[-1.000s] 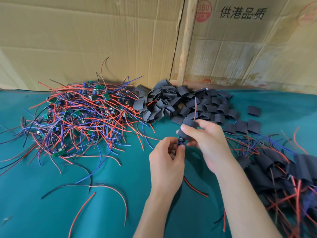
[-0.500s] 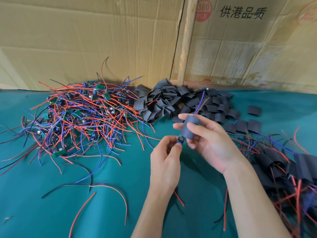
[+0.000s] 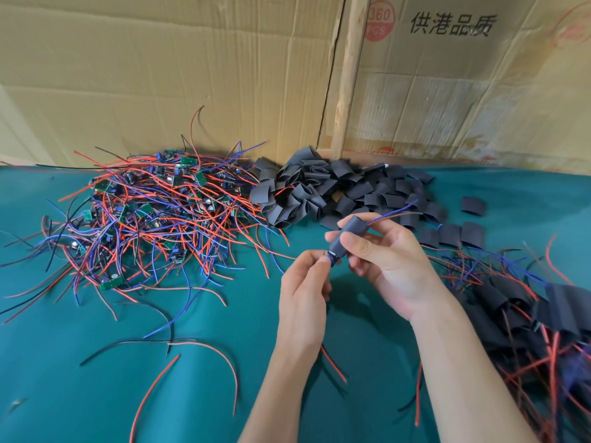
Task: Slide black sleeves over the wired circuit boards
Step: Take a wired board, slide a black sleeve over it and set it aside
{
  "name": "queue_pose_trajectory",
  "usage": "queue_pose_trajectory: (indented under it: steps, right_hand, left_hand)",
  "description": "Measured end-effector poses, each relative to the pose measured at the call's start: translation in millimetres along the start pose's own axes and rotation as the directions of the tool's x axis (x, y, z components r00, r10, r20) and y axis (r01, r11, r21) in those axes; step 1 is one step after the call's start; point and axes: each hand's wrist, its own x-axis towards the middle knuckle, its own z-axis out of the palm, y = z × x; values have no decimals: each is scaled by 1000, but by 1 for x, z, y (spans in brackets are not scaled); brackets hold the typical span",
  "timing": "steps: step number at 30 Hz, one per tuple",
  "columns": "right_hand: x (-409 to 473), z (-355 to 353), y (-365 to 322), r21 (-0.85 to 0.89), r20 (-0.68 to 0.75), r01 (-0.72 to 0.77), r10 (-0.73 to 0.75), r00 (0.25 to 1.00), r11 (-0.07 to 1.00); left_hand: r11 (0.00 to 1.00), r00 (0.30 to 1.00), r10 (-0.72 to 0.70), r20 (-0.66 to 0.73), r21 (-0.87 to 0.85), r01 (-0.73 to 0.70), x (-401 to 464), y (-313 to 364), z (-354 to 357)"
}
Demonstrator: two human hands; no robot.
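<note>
Since half-second-earlier view: short black tubular sleeve drawn further down over small wired circuit board; blue-red leads exit top. Our right hand pinches sleeve; left hand pinches board's exposed end. We judge sleeve light, pliable; grip mid-body.

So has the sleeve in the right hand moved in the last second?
Yes. The black sleeve has risen toward the sleeve pile, with wires now poking out its far end.
</note>
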Motion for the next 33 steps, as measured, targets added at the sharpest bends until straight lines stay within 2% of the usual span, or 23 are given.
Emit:
queue_pose_trajectory:
  steps: [4, 13, 18, 21, 23, 25, 28, 31, 33]
  right_hand:
    - [-1, -2, 0, 40, -10, -43, 44, 999, 998]
    - [-2, 3, 0, 62, 73, -136, 132, 989, 989]
    - [-7, -5, -3, -50, 94, -180, 184, 978, 982]
    - [-11, -5, -12, -145, 33, -169, 175, 984, 975]
    - [-14, -10, -23, -188, -45, -168, 162, 986, 968]
    - [-24, -19, -41, -238, -137, -195, 165, 977, 952]
    - [-44, -38, -70, -419, -222, -272, 193, 956, 866]
    - [-61, -51, -87, -654, -229, -322, 226, 947, 685]
    - [-61, -51, -89, -742, -238, -353, 269, 933, 570]
  left_hand:
    - [998, 999, -6, 31, -59, 8, 1, 0, -1]
    - [995, 993, 102, 54, -5, -102, 0, 0, 0]
    - [984, 996, 92, -9, 152, -90, -1, -5, 3]
    - [951, 991, 127, 38, 278, -133, -3, -6, 6]
    - [944, 985, 131, 115, 289, -159, -4, -3, 7]
    - [947, 986, 102, 133, 291, -137, -4, -1, 7]
    - [950, 993, 77, 91, 295, -101, -3, -2, 8]
    - [934, 993, 85, 85, 340, -109, -3, -4, 8]
    - [925, 993, 89, 78, 363, -112, -2, -6, 8]
